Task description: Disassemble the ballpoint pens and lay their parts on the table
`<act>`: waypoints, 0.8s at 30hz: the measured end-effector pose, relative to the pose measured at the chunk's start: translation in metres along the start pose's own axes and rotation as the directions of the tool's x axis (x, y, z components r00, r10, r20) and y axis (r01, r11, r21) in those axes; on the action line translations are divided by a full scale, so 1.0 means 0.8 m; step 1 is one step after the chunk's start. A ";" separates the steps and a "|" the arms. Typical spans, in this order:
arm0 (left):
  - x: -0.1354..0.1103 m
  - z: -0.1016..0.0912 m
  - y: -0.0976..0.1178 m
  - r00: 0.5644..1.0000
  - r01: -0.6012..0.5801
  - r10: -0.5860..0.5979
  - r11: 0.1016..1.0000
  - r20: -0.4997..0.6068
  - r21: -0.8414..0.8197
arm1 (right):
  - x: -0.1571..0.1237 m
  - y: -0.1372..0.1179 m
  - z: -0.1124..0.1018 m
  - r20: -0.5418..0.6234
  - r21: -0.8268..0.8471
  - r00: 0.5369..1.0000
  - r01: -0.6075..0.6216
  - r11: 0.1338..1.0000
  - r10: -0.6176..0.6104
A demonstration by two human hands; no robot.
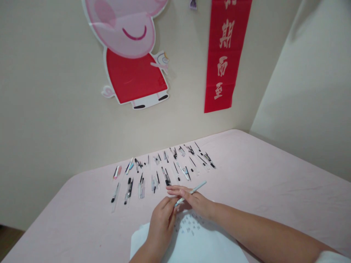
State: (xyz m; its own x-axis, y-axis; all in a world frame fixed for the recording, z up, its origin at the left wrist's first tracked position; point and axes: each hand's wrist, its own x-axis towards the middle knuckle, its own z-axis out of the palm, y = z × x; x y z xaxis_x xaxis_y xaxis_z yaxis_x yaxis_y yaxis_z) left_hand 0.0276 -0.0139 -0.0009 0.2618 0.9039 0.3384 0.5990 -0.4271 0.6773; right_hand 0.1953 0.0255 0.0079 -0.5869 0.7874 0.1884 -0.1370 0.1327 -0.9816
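Note:
A slim light-blue pen [199,186] slants across my right hand [197,203], its upper end sticking out past the knuckles. The right fingers stretch leftward over my left hand's fingertips, with the thumb side pressed along the barrel. My left hand [163,221] is closed, its curled fingers meeting the lower end of the same pen. What lies under the touching fingers is hidden. Beneath both hands, white paper sheets [200,246] carry several rows of small handwritten marks, partly covered by the hands.
Beyond my hands, taken-apart pens lie in small groups in two rough rows, among them a dark group [128,190], a clear-barrelled group [141,190] and a pink one [117,171]. The pink-covered surface [274,204] meets a wall bearing a cartoon pig cutout [135,78] and a red banner [222,80].

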 end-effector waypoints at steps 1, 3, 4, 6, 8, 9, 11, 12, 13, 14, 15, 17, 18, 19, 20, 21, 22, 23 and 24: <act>0.000 0.000 0.000 1.000 -0.002 0.002 1.000 0.001 -0.005 | 0.000 -0.001 0.000 0.008 0.024 1.000 -0.013 1.000 0.012; 0.000 0.000 0.001 1.000 -0.006 0.006 1.000 -0.002 -0.019 | 0.000 -0.003 0.001 0.012 0.037 1.000 -0.017 0.999 0.016; 0.001 0.000 0.001 1.000 -0.006 0.006 1.000 -0.006 -0.029 | 0.001 -0.003 0.001 0.004 0.022 1.000 -0.006 1.000 0.006; 0.002 0.001 0.002 1.000 0.004 -0.005 0.999 -0.012 -0.054 | 0.003 -0.001 0.000 -0.031 -0.039 0.999 0.020 0.999 -0.021; 0.004 0.001 0.004 0.999 0.030 -0.031 0.996 -0.018 -0.084 | 0.007 0.001 -0.004 -0.084 -0.118 0.995 0.042 0.992 -0.052; 0.005 0.002 0.004 0.999 0.046 -0.049 0.994 -0.023 -0.098 | 0.009 0.002 -0.007 -0.115 -0.151 0.991 0.044 0.987 -0.062; 0.007 0.002 0.004 0.995 0.079 -0.085 0.990 -0.045 -0.120 | 0.013 0.004 -0.016 -0.195 -0.177 0.980 0.013 0.984 -0.047; 0.007 0.001 0.003 0.993 0.095 -0.104 0.987 -0.061 -0.126 | 0.014 0.004 -0.023 -0.245 -0.163 0.969 -0.016 0.987 -0.025; 0.008 0.001 0.002 0.990 0.110 -0.121 0.986 -0.078 -0.128 | 0.016 0.005 -0.029 -0.297 -0.128 0.955 -0.050 0.990 0.010; 0.009 0.000 0.000 0.986 0.124 -0.137 0.984 -0.096 -0.126 | 0.017 0.005 -0.036 -0.341 -0.089 0.939 -0.073 0.993 0.038; 0.009 0.000 -0.002 0.982 0.135 -0.149 0.983 -0.112 -0.121 | 0.018 0.005 -0.043 -0.380 -0.053 0.924 -0.078 0.995 0.052; 0.010 -0.001 -0.005 0.977 0.150 -0.164 0.983 -0.132 -0.109 | 0.020 0.005 -0.055 -0.406 -0.014 0.913 -0.054 0.998 0.044; 0.010 -0.001 -0.006 0.977 0.155 -0.169 0.982 -0.134 -0.106 | 0.021 0.005 -0.059 -0.403 0.000 0.914 -0.042 0.999 0.038; 0.010 -0.001 -0.007 0.977 0.157 -0.170 0.982 -0.130 -0.105 | 0.022 0.004 -0.062 -0.390 0.018 0.920 -0.035 0.999 0.039; 0.010 0.000 -0.007 0.977 0.161 -0.174 0.981 -0.124 -0.111 | 0.023 0.004 -0.065 -0.375 0.040 0.926 -0.035 0.999 0.047; 0.010 0.001 -0.008 0.975 0.170 -0.184 0.978 -0.121 -0.123 | 0.025 0.003 -0.068 -0.364 0.066 0.930 -0.038 0.997 0.059; 0.010 0.003 -0.008 0.972 0.183 -0.200 0.973 -0.122 -0.140 | 0.027 0.002 -0.071 -0.361 0.093 0.930 -0.037 0.995 0.068; 0.010 0.005 -0.009 0.967 0.200 -0.221 0.967 -0.128 -0.160 | 0.028 0.001 -0.076 -0.370 0.119 0.926 -0.032 0.992 0.074; 0.009 0.006 -0.011 0.960 0.219 -0.245 0.959 -0.137 -0.180 | 0.030 0.001 -0.083 -0.396 0.140 0.915 -0.018 0.990 0.073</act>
State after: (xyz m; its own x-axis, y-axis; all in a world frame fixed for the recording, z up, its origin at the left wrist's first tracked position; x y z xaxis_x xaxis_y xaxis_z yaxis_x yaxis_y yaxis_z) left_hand 0.0283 -0.0033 -0.0074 0.0009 0.9687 0.2481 0.4952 -0.2160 0.8415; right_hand 0.2339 0.0847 0.0098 -0.2309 0.9689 0.0888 -0.2370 0.0325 -0.9710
